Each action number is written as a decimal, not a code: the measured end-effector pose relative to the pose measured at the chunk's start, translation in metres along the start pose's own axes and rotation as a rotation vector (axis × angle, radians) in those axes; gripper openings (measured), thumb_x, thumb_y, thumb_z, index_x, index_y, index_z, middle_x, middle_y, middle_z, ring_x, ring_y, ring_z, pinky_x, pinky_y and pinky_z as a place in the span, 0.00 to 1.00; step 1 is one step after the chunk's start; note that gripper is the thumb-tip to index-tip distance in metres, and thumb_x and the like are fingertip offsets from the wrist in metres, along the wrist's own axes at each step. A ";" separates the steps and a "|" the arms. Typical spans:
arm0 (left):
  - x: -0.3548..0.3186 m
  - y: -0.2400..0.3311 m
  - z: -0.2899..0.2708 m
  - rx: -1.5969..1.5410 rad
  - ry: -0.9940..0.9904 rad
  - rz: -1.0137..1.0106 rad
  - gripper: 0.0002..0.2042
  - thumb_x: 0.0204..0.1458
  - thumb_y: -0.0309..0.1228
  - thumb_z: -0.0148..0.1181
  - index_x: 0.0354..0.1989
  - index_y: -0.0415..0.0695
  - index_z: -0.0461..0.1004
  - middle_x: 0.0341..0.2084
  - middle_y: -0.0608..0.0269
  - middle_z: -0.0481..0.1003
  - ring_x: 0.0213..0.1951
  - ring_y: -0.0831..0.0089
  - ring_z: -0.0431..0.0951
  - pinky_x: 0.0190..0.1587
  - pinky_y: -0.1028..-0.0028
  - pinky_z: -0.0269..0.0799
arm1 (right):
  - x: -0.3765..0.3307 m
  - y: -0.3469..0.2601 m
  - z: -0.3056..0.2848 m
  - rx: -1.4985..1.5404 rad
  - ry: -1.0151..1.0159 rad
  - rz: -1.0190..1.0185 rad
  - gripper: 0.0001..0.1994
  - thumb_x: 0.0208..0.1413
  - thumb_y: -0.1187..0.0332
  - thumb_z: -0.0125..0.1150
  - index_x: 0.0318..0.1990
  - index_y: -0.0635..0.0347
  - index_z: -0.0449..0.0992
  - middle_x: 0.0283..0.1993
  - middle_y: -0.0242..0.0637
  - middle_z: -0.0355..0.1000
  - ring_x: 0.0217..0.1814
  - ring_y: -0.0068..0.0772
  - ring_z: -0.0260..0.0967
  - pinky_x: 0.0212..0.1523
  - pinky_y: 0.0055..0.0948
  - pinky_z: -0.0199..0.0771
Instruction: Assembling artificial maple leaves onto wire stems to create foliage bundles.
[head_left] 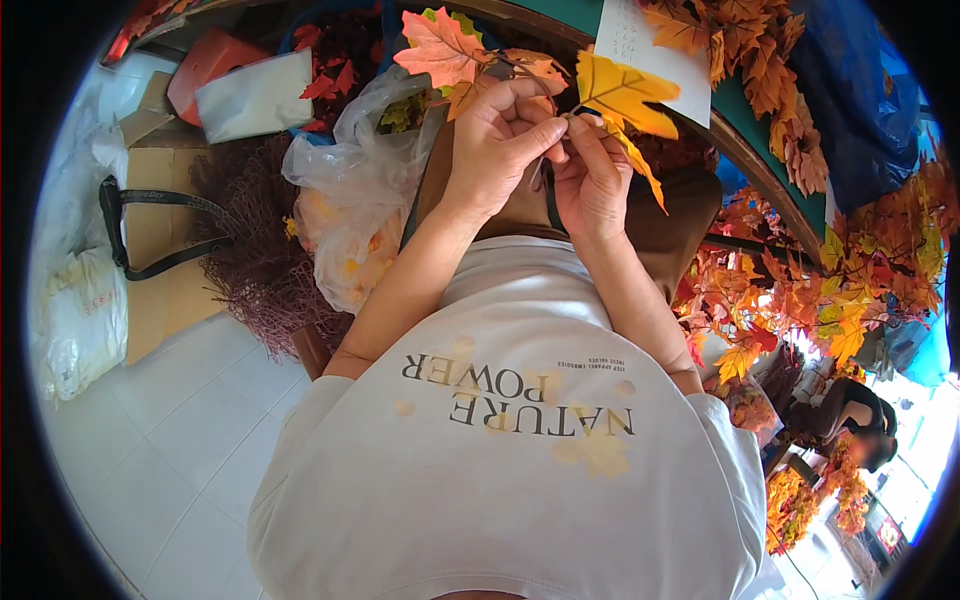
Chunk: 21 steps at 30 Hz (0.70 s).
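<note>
Two hands: one left hand (497, 140), one right hand (595, 185). At them, two yellow leaves (632, 95) and one pink leaf (440, 48); the orange leaves (538, 66) beside the pink one overlap too much to count. One table (742, 130), one paper (628, 32) on it. One carton (165, 270), one strap (115, 225), one clear bag (345, 255), one twig heap (265, 255), one blue sheet (840, 100). One shirt (500, 520), one other person (830, 418). The hanging leaves (740, 290) at right are too dense to count.
</note>
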<state>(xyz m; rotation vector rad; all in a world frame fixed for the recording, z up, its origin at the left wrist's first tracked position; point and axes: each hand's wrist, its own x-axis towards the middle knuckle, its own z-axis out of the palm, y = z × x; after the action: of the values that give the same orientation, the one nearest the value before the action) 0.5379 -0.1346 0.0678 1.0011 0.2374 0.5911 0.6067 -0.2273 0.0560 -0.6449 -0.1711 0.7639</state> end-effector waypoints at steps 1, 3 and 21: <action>0.000 0.000 0.000 -0.001 0.000 0.000 0.15 0.49 0.18 0.56 0.46 0.35 0.68 0.24 0.65 0.72 0.24 0.79 0.73 0.28 0.82 0.70 | 0.000 0.001 -0.001 0.025 -0.006 -0.007 0.03 0.55 0.76 0.53 0.35 0.62 0.73 0.31 0.32 0.72 0.27 0.21 0.67 0.31 0.18 0.70; 0.001 0.003 0.001 -0.023 -0.002 -0.021 0.13 0.48 0.17 0.58 0.44 0.34 0.69 0.23 0.64 0.71 0.22 0.78 0.74 0.28 0.82 0.72 | 0.004 0.002 -0.004 0.111 -0.012 0.032 0.02 0.54 0.77 0.54 0.34 0.63 0.72 0.30 0.34 0.72 0.28 0.23 0.69 0.30 0.19 0.72; -0.001 -0.002 0.004 0.021 0.102 -0.021 0.14 0.47 0.18 0.60 0.44 0.33 0.69 0.26 0.60 0.75 0.24 0.76 0.76 0.30 0.81 0.74 | 0.005 0.008 -0.015 0.326 0.051 0.138 0.05 0.55 0.73 0.56 0.38 0.62 0.72 0.36 0.36 0.73 0.38 0.25 0.71 0.35 0.21 0.76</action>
<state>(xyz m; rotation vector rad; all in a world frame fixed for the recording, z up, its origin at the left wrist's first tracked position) 0.5395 -0.1389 0.0676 0.9886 0.3446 0.6221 0.6108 -0.2266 0.0388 -0.3683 0.0456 0.8842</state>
